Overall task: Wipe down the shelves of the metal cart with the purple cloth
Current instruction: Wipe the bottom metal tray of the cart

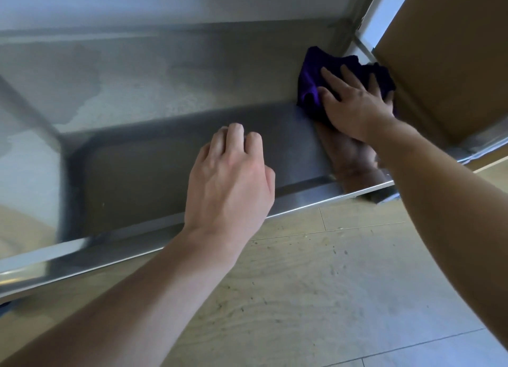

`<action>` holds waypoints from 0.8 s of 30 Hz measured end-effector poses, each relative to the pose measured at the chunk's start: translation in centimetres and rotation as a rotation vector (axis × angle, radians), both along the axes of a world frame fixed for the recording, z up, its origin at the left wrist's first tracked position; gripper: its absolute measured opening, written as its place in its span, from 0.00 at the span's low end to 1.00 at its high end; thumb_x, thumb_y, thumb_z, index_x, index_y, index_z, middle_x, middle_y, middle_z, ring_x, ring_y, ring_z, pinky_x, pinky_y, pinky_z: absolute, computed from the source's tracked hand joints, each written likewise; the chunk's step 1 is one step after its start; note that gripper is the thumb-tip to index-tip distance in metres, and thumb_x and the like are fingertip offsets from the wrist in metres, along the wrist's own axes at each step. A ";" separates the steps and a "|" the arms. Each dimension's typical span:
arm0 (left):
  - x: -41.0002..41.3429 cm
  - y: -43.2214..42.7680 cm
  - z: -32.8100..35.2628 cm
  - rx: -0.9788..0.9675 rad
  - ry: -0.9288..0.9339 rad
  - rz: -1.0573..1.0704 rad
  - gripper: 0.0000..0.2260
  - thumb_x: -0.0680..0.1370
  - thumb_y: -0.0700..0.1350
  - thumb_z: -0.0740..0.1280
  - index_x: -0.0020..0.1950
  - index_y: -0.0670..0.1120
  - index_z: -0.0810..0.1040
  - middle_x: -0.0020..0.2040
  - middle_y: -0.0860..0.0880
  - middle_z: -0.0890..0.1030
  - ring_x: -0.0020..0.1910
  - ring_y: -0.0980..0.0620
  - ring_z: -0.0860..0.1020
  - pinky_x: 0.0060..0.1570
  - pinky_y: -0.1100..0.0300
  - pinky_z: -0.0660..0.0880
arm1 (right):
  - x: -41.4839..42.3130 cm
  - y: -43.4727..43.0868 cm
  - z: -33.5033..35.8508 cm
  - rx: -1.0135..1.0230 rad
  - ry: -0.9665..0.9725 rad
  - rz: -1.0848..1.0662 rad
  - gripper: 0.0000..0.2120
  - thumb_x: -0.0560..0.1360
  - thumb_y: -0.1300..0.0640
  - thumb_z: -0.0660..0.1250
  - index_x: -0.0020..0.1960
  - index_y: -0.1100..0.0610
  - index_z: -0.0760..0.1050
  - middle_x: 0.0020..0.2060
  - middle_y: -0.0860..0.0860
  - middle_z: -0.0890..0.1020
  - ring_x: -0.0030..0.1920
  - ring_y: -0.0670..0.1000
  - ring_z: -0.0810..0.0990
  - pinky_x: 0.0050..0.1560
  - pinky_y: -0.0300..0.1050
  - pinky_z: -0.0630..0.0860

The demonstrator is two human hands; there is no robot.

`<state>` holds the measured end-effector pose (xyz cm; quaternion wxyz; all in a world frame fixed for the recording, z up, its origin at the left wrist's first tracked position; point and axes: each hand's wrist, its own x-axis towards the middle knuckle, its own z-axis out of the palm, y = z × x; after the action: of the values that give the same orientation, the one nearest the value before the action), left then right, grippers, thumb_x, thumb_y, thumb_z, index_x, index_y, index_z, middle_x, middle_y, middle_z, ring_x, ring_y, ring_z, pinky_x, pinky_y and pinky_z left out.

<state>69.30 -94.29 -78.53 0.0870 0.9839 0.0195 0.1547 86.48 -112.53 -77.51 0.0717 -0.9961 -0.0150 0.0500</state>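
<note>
Now R hand lies flat, fingers spread, pressing purple cloth onto cart shelf at far-right corner, beside cardboard box. L hand hangs loosely curled over shelf front, holding nothing.

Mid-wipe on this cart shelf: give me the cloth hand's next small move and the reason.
Probably sweep the right hand leftward, pressing the purple cloth along the shelf: the cloth sits in the far right corner, so the rest lies to its left.
</note>
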 end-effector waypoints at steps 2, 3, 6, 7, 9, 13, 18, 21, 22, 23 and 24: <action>-0.1 -0.1 0.1 0.007 0.014 -0.003 0.11 0.75 0.43 0.58 0.52 0.41 0.75 0.51 0.43 0.75 0.48 0.44 0.75 0.48 0.52 0.73 | 1.2 1.6 0.1 0.025 0.018 -0.014 0.25 0.78 0.35 0.45 0.74 0.31 0.47 0.78 0.41 0.47 0.77 0.61 0.40 0.72 0.70 0.38; -0.1 -0.1 0.1 0.011 0.017 -0.005 0.11 0.75 0.43 0.57 0.53 0.41 0.75 0.51 0.43 0.76 0.49 0.44 0.75 0.48 0.52 0.73 | 1.7 2.5 0.2 0.036 0.026 -0.009 0.25 0.78 0.35 0.45 0.74 0.31 0.47 0.78 0.41 0.46 0.77 0.61 0.39 0.71 0.71 0.38; -0.1 -0.2 0.2 0.013 0.016 -0.008 0.11 0.75 0.44 0.58 0.52 0.41 0.75 0.51 0.43 0.75 0.49 0.43 0.75 0.49 0.52 0.73 | 1.7 6.5 0.3 0.033 0.035 0.065 0.25 0.79 0.36 0.45 0.75 0.33 0.47 0.78 0.41 0.46 0.77 0.62 0.39 0.70 0.73 0.39; -0.1 -0.1 0.2 0.013 0.017 -0.007 0.11 0.74 0.44 0.57 0.51 0.41 0.75 0.50 0.43 0.75 0.49 0.43 0.75 0.49 0.52 0.73 | 0.9 7.9 0.3 0.024 0.029 0.115 0.25 0.79 0.36 0.46 0.75 0.33 0.47 0.78 0.41 0.46 0.77 0.61 0.40 0.70 0.72 0.39; -0.1 -0.1 0.2 0.018 0.015 -0.001 0.10 0.74 0.44 0.57 0.51 0.42 0.74 0.50 0.43 0.75 0.49 0.43 0.75 0.49 0.52 0.72 | -1.2 9.8 0.0 0.019 0.009 0.230 0.25 0.79 0.35 0.46 0.75 0.33 0.47 0.78 0.41 0.47 0.77 0.61 0.40 0.71 0.70 0.40; 0.0 -0.1 0.2 0.021 0.018 0.014 0.10 0.75 0.44 0.57 0.51 0.43 0.73 0.50 0.44 0.74 0.49 0.43 0.75 0.48 0.52 0.71 | -5.0 7.5 -0.3 0.062 -0.066 0.291 0.25 0.78 0.33 0.46 0.74 0.31 0.49 0.78 0.40 0.49 0.78 0.56 0.43 0.75 0.62 0.41; 0.1 0.0 0.0 0.035 0.028 0.019 0.09 0.75 0.44 0.57 0.50 0.43 0.73 0.50 0.44 0.74 0.49 0.44 0.74 0.47 0.53 0.71 | -7.3 -0.1 -0.5 0.027 -0.097 0.103 0.25 0.77 0.31 0.48 0.72 0.28 0.49 0.77 0.37 0.52 0.78 0.53 0.47 0.76 0.59 0.43; 0.0 0.0 0.0 0.037 0.034 0.019 0.10 0.76 0.44 0.57 0.52 0.42 0.74 0.51 0.44 0.74 0.49 0.44 0.74 0.47 0.52 0.72 | -6.0 -3.8 0.0 0.019 -0.059 -0.004 0.24 0.77 0.32 0.47 0.72 0.28 0.49 0.77 0.38 0.52 0.78 0.55 0.47 0.75 0.61 0.44; 0.0 0.0 0.0 0.038 0.033 0.020 0.10 0.77 0.44 0.57 0.52 0.42 0.74 0.51 0.44 0.75 0.49 0.44 0.75 0.47 0.52 0.73 | -5.5 -4.3 0.1 0.020 -0.045 -0.021 0.24 0.77 0.32 0.47 0.72 0.28 0.49 0.77 0.38 0.51 0.78 0.55 0.47 0.75 0.62 0.44; 0.0 0.0 0.0 0.039 0.034 0.019 0.10 0.77 0.44 0.57 0.53 0.42 0.74 0.51 0.44 0.75 0.49 0.44 0.75 0.47 0.52 0.73 | -5.1 -4.6 0.2 0.016 -0.038 -0.030 0.24 0.77 0.32 0.46 0.73 0.28 0.49 0.77 0.38 0.51 0.78 0.55 0.46 0.75 0.62 0.44; 0.0 0.0 0.1 0.041 0.037 0.018 0.10 0.77 0.44 0.57 0.53 0.42 0.74 0.51 0.44 0.75 0.49 0.44 0.75 0.47 0.52 0.73 | -5.0 -4.6 0.1 0.009 -0.039 -0.031 0.24 0.77 0.32 0.46 0.73 0.29 0.49 0.77 0.38 0.51 0.78 0.56 0.46 0.75 0.63 0.43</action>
<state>69.33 -94.30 -78.47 0.0650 0.9880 0.0267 0.1374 81.51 -117.15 -77.39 0.0767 -0.9966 -0.0010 0.0294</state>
